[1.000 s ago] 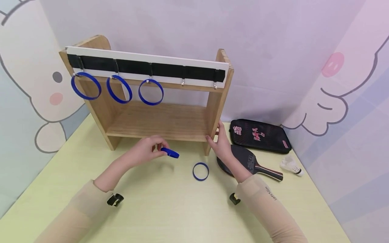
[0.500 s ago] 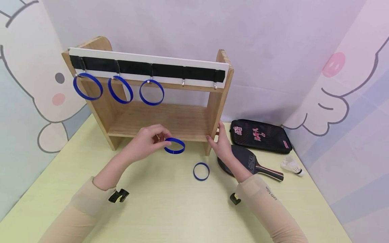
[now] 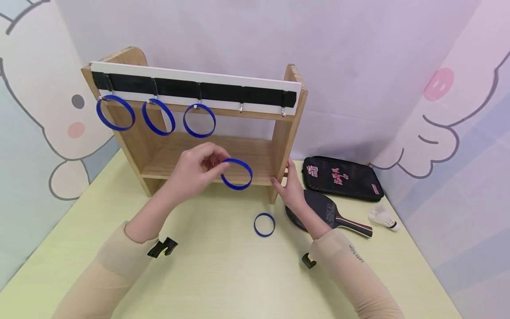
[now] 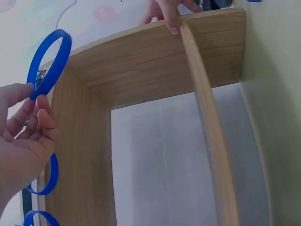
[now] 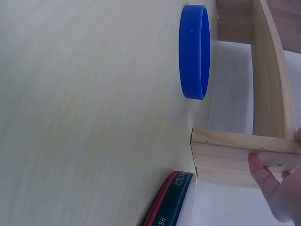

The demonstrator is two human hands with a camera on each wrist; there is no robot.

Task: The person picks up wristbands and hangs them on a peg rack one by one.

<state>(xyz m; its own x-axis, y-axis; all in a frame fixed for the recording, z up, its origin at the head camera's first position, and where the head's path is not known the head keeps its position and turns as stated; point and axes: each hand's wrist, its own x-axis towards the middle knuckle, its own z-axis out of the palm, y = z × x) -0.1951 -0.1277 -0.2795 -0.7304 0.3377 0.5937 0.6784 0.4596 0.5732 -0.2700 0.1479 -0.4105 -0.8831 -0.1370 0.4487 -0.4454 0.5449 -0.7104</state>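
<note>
My left hand (image 3: 195, 170) pinches a blue silicone wristband (image 4: 59, 66) between thumb and fingers, in front of the wooden shelf (image 3: 211, 155). The held band is below the white hook board, clear of the hooks. Three more blue wristbands hang from the left hooks, the rightmost being a thin ring (image 3: 200, 136). Two metal hooks at the right, one of them the end hook (image 3: 283, 111), carry nothing. My right hand (image 3: 292, 190) grips the shelf's right side panel, thumb at its front edge. Another blue wristband (image 5: 190, 52) rests on the table in front of the shelf.
Right of the shelf lie a black table tennis bat (image 3: 318, 210) and a black zipped case (image 3: 342, 179). A white shuttlecock (image 3: 383, 217) is near the table's right edge. Cartoon-printed walls (image 3: 358, 66) stand behind and at both sides.
My left hand has risen from low before the shelf, moving slightly right, and the wristband it holds has turned from edge-on to show its open ring. My right hand stays on the side panel.
</note>
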